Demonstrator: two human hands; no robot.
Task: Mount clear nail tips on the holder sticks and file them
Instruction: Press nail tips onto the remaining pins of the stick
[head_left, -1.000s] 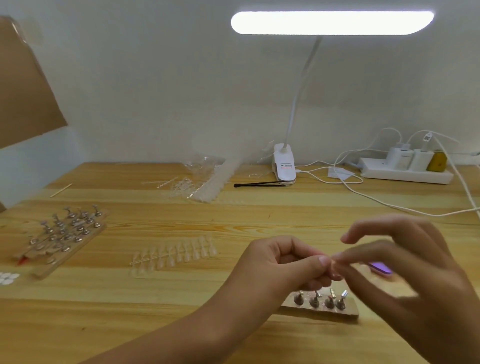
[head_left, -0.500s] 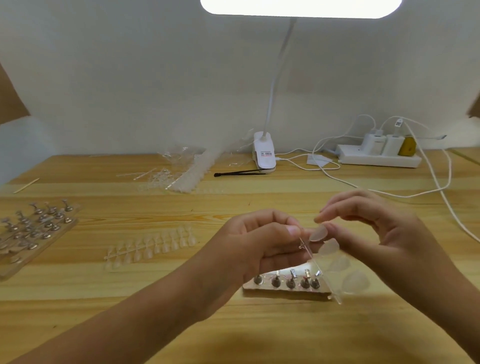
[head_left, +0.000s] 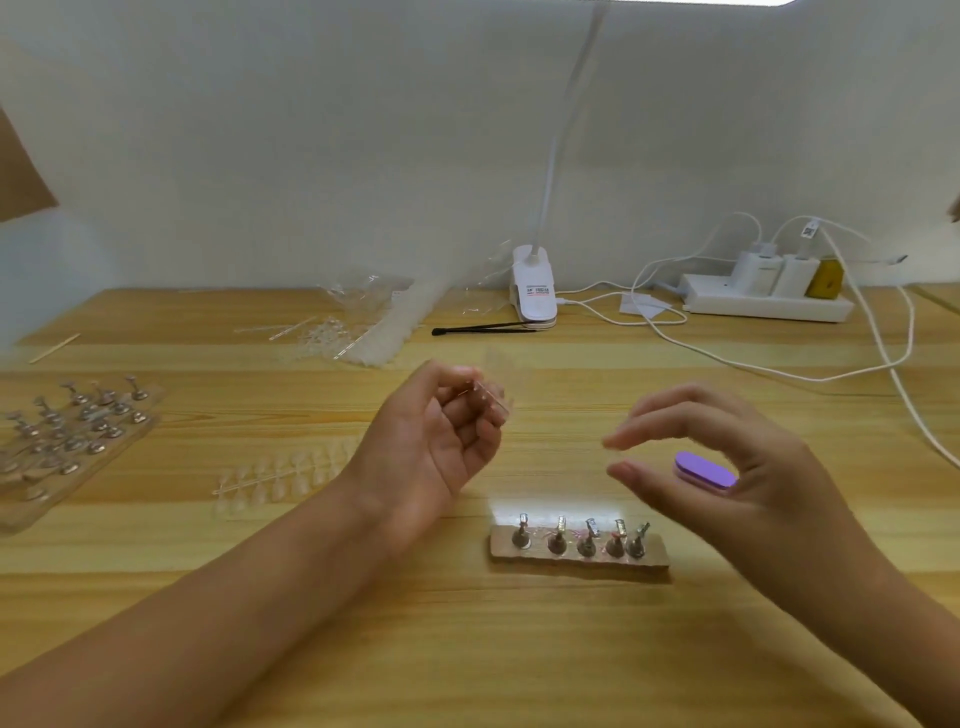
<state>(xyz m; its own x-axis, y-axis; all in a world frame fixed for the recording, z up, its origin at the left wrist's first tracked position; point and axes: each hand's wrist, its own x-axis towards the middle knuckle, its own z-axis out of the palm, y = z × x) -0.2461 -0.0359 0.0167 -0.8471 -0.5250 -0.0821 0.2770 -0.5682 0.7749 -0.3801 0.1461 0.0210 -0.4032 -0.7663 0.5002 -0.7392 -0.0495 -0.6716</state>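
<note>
Hands parted since half a second ago: left hand (head_left: 441, 436) drawn up and away with the clear tip strip (head_left: 493, 397); right hand (head_left: 727, 467) off right.
Left fingers curl round the strip, palm up. Right thumb and forefinger nearly meet, possibly on one tip; too blurred to tell. Holder block (head_left: 576, 558), five sticks, on table (head_left: 467, 649) before both hands. Purple file (head_left: 706, 470) behind right hand. Lamp clip (head_left: 535, 291) label: illegible.
</note>
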